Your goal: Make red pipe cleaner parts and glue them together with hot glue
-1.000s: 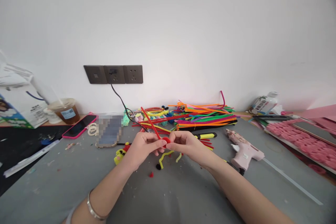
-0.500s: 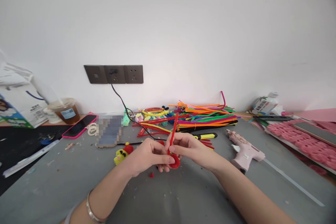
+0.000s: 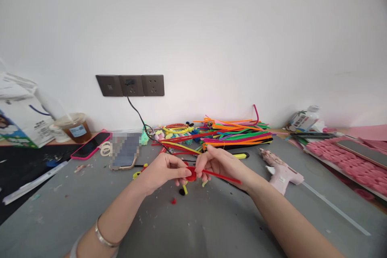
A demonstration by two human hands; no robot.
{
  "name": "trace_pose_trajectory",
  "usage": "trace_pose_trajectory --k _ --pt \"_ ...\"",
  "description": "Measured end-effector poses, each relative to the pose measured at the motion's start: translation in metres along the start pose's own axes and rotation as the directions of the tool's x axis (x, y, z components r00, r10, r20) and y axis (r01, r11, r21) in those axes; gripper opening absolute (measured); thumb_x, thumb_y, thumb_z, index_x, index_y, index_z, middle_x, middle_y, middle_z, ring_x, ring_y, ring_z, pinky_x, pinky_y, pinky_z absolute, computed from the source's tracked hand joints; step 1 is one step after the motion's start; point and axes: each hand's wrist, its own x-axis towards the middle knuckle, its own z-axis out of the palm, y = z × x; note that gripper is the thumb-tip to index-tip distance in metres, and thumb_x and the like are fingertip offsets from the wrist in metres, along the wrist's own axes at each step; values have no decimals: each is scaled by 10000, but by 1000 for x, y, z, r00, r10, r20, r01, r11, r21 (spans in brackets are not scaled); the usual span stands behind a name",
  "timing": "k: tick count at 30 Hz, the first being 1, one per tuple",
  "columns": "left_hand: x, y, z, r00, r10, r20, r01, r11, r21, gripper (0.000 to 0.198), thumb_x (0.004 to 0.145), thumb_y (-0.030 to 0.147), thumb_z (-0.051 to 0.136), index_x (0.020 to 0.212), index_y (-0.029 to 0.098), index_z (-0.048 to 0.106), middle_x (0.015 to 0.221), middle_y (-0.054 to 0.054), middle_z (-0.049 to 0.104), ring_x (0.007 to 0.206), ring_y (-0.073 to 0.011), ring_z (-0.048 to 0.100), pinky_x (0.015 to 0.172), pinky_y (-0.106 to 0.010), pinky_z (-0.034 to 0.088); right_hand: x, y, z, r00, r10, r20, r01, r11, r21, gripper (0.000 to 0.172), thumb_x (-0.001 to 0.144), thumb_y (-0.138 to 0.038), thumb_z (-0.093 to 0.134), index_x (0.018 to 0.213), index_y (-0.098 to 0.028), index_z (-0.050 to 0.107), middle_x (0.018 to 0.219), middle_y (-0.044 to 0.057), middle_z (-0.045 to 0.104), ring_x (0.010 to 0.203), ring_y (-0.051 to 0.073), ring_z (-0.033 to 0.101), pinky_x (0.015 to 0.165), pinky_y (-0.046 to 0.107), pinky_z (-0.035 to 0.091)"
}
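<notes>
A red pipe cleaner coil (image 3: 191, 174) is pinched between the thumb and fingers of my left hand (image 3: 166, 172). My right hand (image 3: 213, 164) grips the same piece at the coil's right side, and its straight tail sticks out to the right under my palm. Yellow and black bits (image 3: 183, 190) show just below my fingers. Behind my left hand a small yellow and red figure (image 3: 137, 174) is mostly hidden. A small red scrap (image 3: 173, 201) lies on the grey mat (image 3: 193, 225).
Bundles of coloured pipe cleaners (image 3: 238, 135) lie along the wall. A pink glue gun (image 3: 281, 171) is at right, a yellow cutter (image 3: 241, 156) behind my right hand. Phones (image 3: 90, 146) and a drink cup (image 3: 78, 128) stand at left; a black cable (image 3: 137, 111) hangs from the socket.
The straight red tail has swung from upright to pointing right. Both hands and the coil have shifted slightly left and up, and my left hand now covers more of the yellow figure.
</notes>
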Motion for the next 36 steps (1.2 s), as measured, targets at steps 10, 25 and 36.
trace_pose_trajectory --k 10,25,36 --pt "1 -2 -5 1000 -16 23 15 999 29 249 717 381 799 655 146 746 611 -43 679 557 -122 585 548 -227 473 1 5 2 999 -28 -37 24 992 -127 326 785 -430 776 973 -172 713 701 -2 679 627 112 605 634 247 492" --pt "-2 0 -6 997 -32 66 25 994 105 246 763 372 764 692 140 719 612 -24 659 583 -115 599 551 -213 447 -1 -2 6 985 169 21 -160 961 -227 344 787 -487 749 758 -169 620 577 -48 593 446 63 499 429 193 318" --pt "1 0 -5 1000 3 -19 0 991 133 248 789 352 736 673 139 684 613 -7 657 579 -96 568 548 -204 443 2 3 8 992 118 -37 -121 989 -88 309 808 -429 751 803 -160 600 750 56 774 660 149 742 528 187 500"
